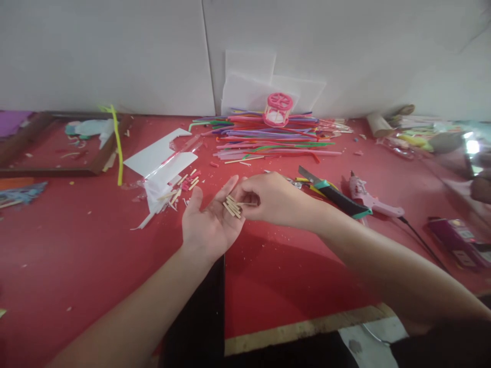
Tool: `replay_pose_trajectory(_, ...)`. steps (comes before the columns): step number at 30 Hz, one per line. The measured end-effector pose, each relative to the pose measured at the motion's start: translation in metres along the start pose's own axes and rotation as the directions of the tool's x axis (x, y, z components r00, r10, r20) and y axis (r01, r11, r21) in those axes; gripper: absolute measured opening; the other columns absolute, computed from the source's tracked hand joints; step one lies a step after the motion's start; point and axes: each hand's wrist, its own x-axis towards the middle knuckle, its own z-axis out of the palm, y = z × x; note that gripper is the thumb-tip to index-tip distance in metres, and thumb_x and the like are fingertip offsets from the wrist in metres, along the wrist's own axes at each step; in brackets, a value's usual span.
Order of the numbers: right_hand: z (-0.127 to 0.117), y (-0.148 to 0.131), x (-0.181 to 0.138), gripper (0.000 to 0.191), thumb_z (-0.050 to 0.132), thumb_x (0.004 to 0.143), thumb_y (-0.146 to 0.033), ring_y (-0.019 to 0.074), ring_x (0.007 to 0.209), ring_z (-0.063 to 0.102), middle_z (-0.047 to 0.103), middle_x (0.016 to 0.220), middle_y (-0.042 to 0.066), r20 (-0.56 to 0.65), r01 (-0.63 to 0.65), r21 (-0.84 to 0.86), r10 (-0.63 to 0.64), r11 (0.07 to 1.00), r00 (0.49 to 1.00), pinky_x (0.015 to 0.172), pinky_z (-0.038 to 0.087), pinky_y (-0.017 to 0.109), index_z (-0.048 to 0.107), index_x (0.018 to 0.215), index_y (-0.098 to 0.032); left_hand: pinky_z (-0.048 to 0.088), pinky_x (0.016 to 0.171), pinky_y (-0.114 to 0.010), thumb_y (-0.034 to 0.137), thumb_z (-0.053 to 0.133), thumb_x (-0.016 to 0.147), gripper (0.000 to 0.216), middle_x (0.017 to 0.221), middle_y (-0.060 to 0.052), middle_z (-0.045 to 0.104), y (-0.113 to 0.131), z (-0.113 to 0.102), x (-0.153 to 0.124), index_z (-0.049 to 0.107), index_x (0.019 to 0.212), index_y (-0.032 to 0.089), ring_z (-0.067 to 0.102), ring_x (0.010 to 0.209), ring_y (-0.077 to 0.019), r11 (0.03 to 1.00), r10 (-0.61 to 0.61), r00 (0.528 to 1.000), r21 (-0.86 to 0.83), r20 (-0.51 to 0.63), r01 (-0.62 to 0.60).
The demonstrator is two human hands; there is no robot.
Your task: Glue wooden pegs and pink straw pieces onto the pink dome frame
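My left hand (209, 225) is palm up and slightly cupped, its thumb apart from the fingers. It holds a small pile of short wooden sticks (232, 206) on its palm and fingers. Over the fingertips of that hand, my right hand (270, 197) is closed in a pinch on one thin wooden stick (247, 204) at the edge of the pile. More cut stick pieces (194, 183) and pink bits lie on the red table beyond my left thumb.
A pink wheel-ended model (276, 110) stands on colourful straws (268, 134) at the back. To the right lie a utility knife (337, 197), a pink glue gun (374, 199) and a purple box (456, 243). White paper (157, 156) and a brown frame (49, 172) are leftward. Someone's hand (481, 186) shows far right.
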Motion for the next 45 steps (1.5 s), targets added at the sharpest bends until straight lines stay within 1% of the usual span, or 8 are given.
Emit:
replay_pose_trajectory(16,-0.001,0.009,0.007,0.011,0.07,0.085,-0.013,0.0122,0.078,0.068,0.077,0.087,0.001,-0.212,0.027,0.084,-0.008,0.996,0.977,0.073,0.048,0.023,0.078,0.089,-0.019,0.062,0.083,-0.034,0.056,0.029,0.103,0.063,0.096,-0.015,0.076,-0.001,0.001,0.003,0.065,0.123,0.007,0.076,0.089,-0.0224,0.999,0.036,0.999,0.008,-0.04,-0.036)
replay_pose_trajectory(20,0.002,0.018,0.003,0.014,0.061,0.09,-0.014,0.0135,0.082,0.066,0.075,0.091,0.003,-0.289,0.078,-0.008,-0.077,0.997,0.954,0.075,0.047,0.025,0.074,0.091,-0.017,0.062,0.082,-0.033,0.042,0.035,0.105,0.046,0.093,-0.013,0.076,0.008,0.003,0.006,0.064,0.117,0.009,0.077,0.083,-0.0206,0.995,0.104,0.987,0.011,-0.125,-0.104)
replay_pose_trajectory(23,0.009,0.027,0.0,0.013,0.06,0.09,-0.012,0.0164,0.082,0.064,0.072,0.088,0.005,-0.019,0.123,-0.295,-0.135,0.948,0.991,0.075,0.045,0.028,0.073,0.092,-0.015,0.063,0.078,-0.033,0.034,0.036,0.105,0.035,0.084,-0.009,0.076,0.016,0.004,0.008,0.064,0.109,0.012,0.077,0.075,-0.0183,0.988,0.148,0.973,-0.015,-0.175,-0.153)
replay_pose_trajectory(25,0.017,0.029,-0.001,0.015,0.059,0.093,-0.014,0.0199,0.091,0.064,0.071,0.093,0.007,0.231,0.271,-0.433,-0.184,0.86,0.955,0.078,0.045,0.031,0.073,0.098,-0.016,0.063,0.076,-0.032,0.035,0.035,0.106,0.036,0.081,-0.007,0.076,0.02,0.004,0.009,0.063,0.104,0.013,0.076,0.072,-0.0173,0.986,0.161,0.97,-0.022,-0.184,-0.168)
replay_pose_trajectory(27,0.024,0.029,-0.002,0.018,0.055,0.096,-0.014,0.0226,0.1,0.063,0.071,0.097,0.009,0.347,0.37,-0.477,-0.216,0.797,0.913,0.08,0.046,0.032,0.072,0.102,-0.015,0.064,0.075,-0.033,0.036,0.035,0.107,0.037,0.081,-0.007,0.076,0.021,0.003,0.01,0.063,0.102,0.013,0.077,0.073,-0.0174,0.985,0.163,0.969,-0.024,-0.187,-0.17)
replay_pose_trajectory(35,0.01,0.035,0.006,0.008,0.063,0.089,-0.016,0.0244,0.087,0.068,0.071,0.086,0.009,0.343,0.277,-0.526,-0.098,0.804,0.934,0.071,0.046,0.032,0.071,0.087,-0.014,0.064,0.075,-0.035,0.035,0.033,0.106,0.038,0.086,-0.01,0.076,0.015,-0.001,0.011,0.062,0.107,0.011,0.078,0.079,-0.0207,0.988,0.146,0.969,-0.028,-0.199,-0.155)
replay_pose_trajectory(41,0.006,0.033,-0.005,0.023,0.059,0.09,-0.011,0.0235,0.102,0.064,0.067,0.11,0.01,0.334,0.335,-0.494,-0.18,0.802,0.925,0.081,0.048,0.033,0.064,0.113,-0.015,0.064,0.076,-0.035,0.035,0.032,0.107,0.039,0.088,-0.011,0.076,0.016,-0.001,0.01,0.06,0.115,0.01,0.078,0.081,-0.0209,0.989,0.136,0.969,-0.034,-0.204,-0.146)
replay_pose_trajectory(45,0.011,0.025,-0.017,0.016,0.052,0.096,-0.011,0.0245,0.097,0.064,0.066,0.103,0.012,0.377,0.34,-0.507,-0.151,0.792,0.914,0.078,0.048,0.034,0.064,0.108,-0.013,0.063,0.081,-0.037,0.042,0.033,0.106,0.045,0.099,-0.012,0.078,0.015,-0.001,0.009,0.06,0.123,0.011,0.078,0.092,-0.0227,0.99,0.132,0.975,-0.025,-0.178,-0.138)
